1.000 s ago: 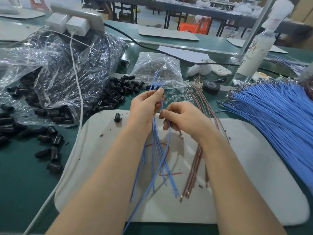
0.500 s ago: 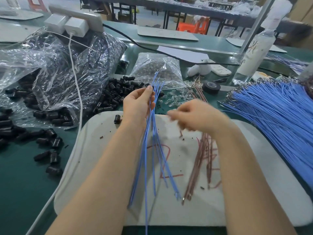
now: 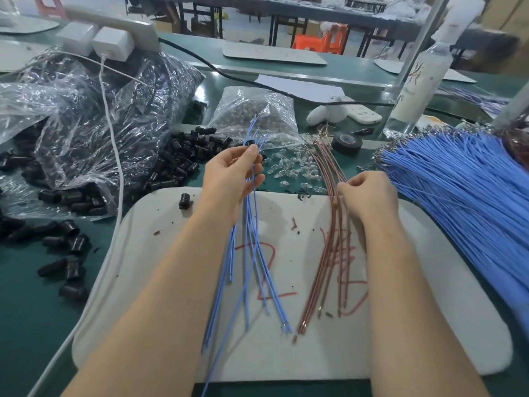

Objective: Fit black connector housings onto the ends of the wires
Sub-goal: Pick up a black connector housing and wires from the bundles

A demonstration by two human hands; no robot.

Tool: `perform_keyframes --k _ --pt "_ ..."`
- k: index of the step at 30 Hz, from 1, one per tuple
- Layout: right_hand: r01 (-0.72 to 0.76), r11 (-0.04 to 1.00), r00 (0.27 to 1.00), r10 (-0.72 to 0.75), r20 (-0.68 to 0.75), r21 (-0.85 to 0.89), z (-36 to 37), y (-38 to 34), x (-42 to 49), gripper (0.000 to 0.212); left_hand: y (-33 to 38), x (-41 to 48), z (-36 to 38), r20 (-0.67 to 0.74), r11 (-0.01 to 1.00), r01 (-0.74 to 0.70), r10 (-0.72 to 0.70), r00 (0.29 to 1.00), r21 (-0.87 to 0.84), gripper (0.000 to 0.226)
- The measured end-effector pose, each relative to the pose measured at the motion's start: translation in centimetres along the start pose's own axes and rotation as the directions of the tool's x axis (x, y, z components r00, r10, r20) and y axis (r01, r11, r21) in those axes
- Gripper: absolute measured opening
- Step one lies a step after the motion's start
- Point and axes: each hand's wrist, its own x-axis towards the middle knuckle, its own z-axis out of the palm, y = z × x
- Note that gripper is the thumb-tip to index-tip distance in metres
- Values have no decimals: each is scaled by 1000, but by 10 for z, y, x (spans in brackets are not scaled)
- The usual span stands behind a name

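Left hand (image 3: 233,181) grips a fan of blue wires (image 3: 252,267), fingers curled round them, thumb up by one black housing (image 3: 251,143) sitting at the wire tips. The lower wire ends trail over the white pad (image 3: 171,282). Right hand (image 3: 369,196) is curled on the red wires (image 3: 329,253) lying on the pad and looks to be pinching one or a few; the exact count is too small to tell. Loose housings (image 3: 183,164) are heaped on the worktop (image 3: 28,296) just left of the left hand, with one alone on the pad. Risks: the housing at the tips may be only part seated, and a tilt or shake of the fan could drop it. The blue wires are held loosely spread, so one could slip out or cross over the others. Pulling one red wire may drag its neighbours and tangle them or bend their terminals. The clear parts (image 3: 294,167) scattered between the hands could get swept away by a wrist. The big blue bundle (image 3: 458,196) lies close to the right hand and could snag.
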Motion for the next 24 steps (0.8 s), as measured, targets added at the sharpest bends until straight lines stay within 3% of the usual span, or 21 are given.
perform_keyframes --k 3,6,7,9,10,11,13,14,16,18,20,24 --pt "102 987 992 -92 -89 123 0 -2 -2 12 -1 0 1 25 1000 3 -3 1000 -12 2" --pt "91 868 996 -83 -38 489 -1 -11 -7 11 -2 0 2 108 998 34 -28 994 -49 2" --pt "32 739 996 -76 36 673 -4 -15 -10 9 -2 -1 3 151 997 49 -41 988 -54 2" --pt "-151 325 951 -211 227 933 -11 -18 -15 14 -2 -2 4 227 996 74 -60 972 -53 3" --pt "-241 161 897 -339 283 957 -15 -18 -17 17 -2 -3 4 253 995 81 -65 965 -53 3" --pt "-308 76 832 -462 307 949 -17 -19 -20 21 -2 -3 4 272 995 85 -66 960 -57 3" --pt "-359 23 737 -606 299 933 -18 -22 -25 23 -2 -5 5 294 994 90 -66 953 -69 5" --pt "-356 19 734 -614 292 934 -16 -24 -26 21 -2 -5 5 300 993 94 -68 951 -75 6" --pt "-277 55 821 -505 267 959 -11 -29 -27 17 -3 -5 5 312 991 105 -75 947 -80 7" --pt "-119 173 942 -291 166 978 -6 -32 -25 16 -3 -4 5 330 993 107 -88 940 -41 5" --pt "-18 227 990 -130 49 974 -3 -32 -24 15 -5 -4 5 381 994 104 -104 919 21 4" --pt "-11 39 1000 -14 12 999 1 -30 -22 15 -10 -8 7 515 988 96 -144 845 119 4"
